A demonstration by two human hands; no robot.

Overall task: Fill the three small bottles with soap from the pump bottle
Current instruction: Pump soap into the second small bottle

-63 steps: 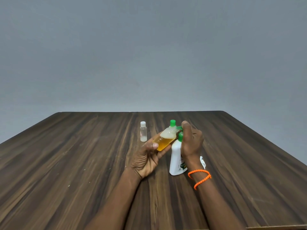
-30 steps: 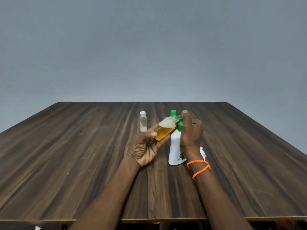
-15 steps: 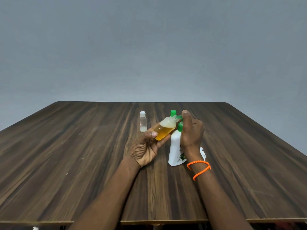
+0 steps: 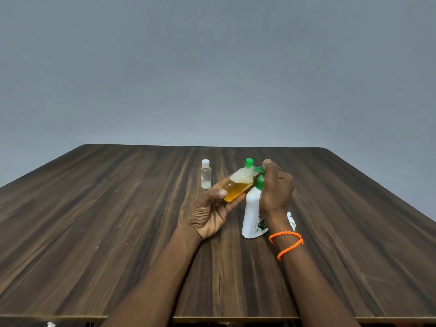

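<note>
My left hand (image 4: 210, 213) holds a small clear bottle (image 4: 237, 187) tilted, its mouth up against the green nozzle of the pump bottle; amber liquid fills its lower part and pale foam sits near its neck. The white pump bottle (image 4: 252, 215) stands upright on the table. My right hand (image 4: 274, 192) wraps around its green pump head, with a finger on top. A second small clear bottle (image 4: 205, 174) with a white cap stands to the left, a little white at its bottom. A green cap (image 4: 249, 162) shows behind the held bottle; what it sits on is hidden.
All of this sits on a dark wood-grain table (image 4: 118, 220) before a plain grey wall. A small white object (image 4: 291, 220) lies behind my right wrist, mostly hidden. An orange beaded band (image 4: 286, 243) circles my right wrist.
The view dropped between the oldest frame and one second ago, bringing the table's near edge into sight. Hands and bottles have kept the same pose since.
</note>
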